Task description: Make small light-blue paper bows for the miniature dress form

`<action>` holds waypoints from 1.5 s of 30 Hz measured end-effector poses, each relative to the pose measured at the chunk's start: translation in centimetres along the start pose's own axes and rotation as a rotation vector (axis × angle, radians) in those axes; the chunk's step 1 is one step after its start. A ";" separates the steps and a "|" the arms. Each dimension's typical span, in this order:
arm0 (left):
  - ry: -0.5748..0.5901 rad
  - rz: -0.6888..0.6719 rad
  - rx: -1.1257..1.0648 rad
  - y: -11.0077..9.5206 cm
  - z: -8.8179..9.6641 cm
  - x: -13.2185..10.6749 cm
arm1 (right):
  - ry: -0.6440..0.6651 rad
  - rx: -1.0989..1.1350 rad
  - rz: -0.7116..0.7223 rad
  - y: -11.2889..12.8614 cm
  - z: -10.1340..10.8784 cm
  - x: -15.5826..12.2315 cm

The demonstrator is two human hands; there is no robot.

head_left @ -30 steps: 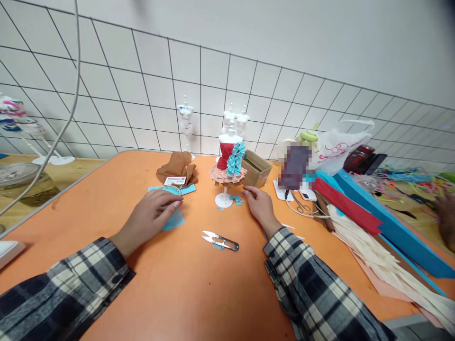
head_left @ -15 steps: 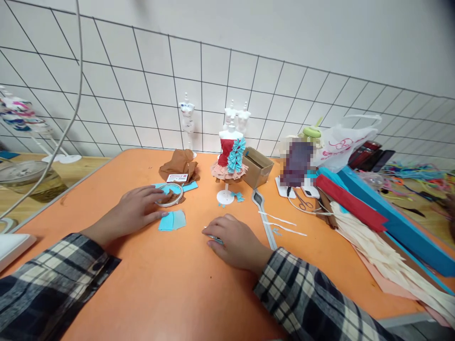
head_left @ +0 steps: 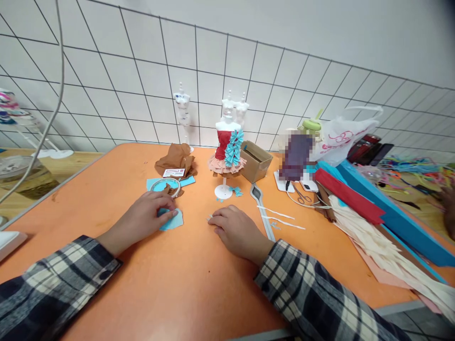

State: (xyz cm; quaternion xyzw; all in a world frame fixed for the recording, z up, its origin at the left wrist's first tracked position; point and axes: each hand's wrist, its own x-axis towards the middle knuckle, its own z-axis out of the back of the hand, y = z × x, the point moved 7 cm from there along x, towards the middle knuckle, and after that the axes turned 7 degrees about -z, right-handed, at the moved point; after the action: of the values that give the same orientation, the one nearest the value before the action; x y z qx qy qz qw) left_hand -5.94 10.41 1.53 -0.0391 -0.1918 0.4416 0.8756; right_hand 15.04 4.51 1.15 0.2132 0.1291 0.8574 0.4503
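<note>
My left hand (head_left: pixel 147 215) rests on a small light blue crepe paper piece (head_left: pixel 175 221), its thumb and fingertips closing at the paper's edge. Just behind it lies a ring-shaped hoop (head_left: pixel 174 181) over blue and brown paper. My right hand (head_left: pixel 239 232) is curled on the table, and a small pale tip shows at its fingers; the rest of what it holds is hidden. Beyond both hands stands a small white dress form (head_left: pixel 223 191) wearing a red bodice (head_left: pixel 223 143), blue ruffles (head_left: pixel 233 149) and a pink frilled skirt (head_left: pixel 224 166).
Crumpled brown paper (head_left: pixel 174 158) and a cardboard box (head_left: pixel 256 163) flank the dress form. On the right are a grey zipper-like strip (head_left: pixel 265 215), white strips (head_left: pixel 286 222), scissors (head_left: pixel 302 195), a red paper roll (head_left: pixel 348 196) and cream paper (head_left: pixel 369 241). Part of another person's hand (head_left: pixel 448 206) shows at the right edge.
My left hand has moved off the hoop to the blue paper piece and now closes on it. My right hand stays curled nearby, its held thing less visible. The view has shifted slightly.
</note>
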 end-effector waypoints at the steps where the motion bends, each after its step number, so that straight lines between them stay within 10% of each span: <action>1: -0.060 -0.005 -0.058 -0.4 0.4 0.0 | -0.034 0.039 -0.012 0.2 0.4 0.0; 5: -0.208 0.060 -0.218 -2.1 1.7 -0.5 | -0.181 0.196 -0.054 1.0 2.1 0.0; 10: -0.121 0.117 -0.146 -3.0 1.0 -0.7 | -0.139 0.065 -0.057 0.6 3.3 -0.1; 18: -0.133 0.334 -0.203 -0.6 1.0 -0.9 | -0.199 -0.141 -0.353 -8.6 9.8 -5.4; 26: -0.108 0.346 -0.221 -0.5 -0.1 -0.8 | 0.019 -0.305 -0.524 -11.3 7.2 -9.5; 32: -0.123 0.365 -0.246 0.3 -0.4 -0.6 | 0.090 -0.524 -0.482 -8.7 6.5 -6.4; 39: -0.105 0.319 -0.277 0.5 -0.9 -0.6 | 0.015 -0.258 -0.235 -3.1 3.1 3.4; 45: -0.088 0.292 -0.281 0.0 -0.9 -0.6 | -0.032 -0.429 -0.176 -3.2 0.9 5.7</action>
State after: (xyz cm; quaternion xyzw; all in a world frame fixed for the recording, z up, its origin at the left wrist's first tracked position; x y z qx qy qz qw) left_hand -6.00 10.03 0.53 -0.1689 -0.2820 0.5338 0.7791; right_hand 14.90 11.11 2.02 0.1140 -0.0452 0.8192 0.5602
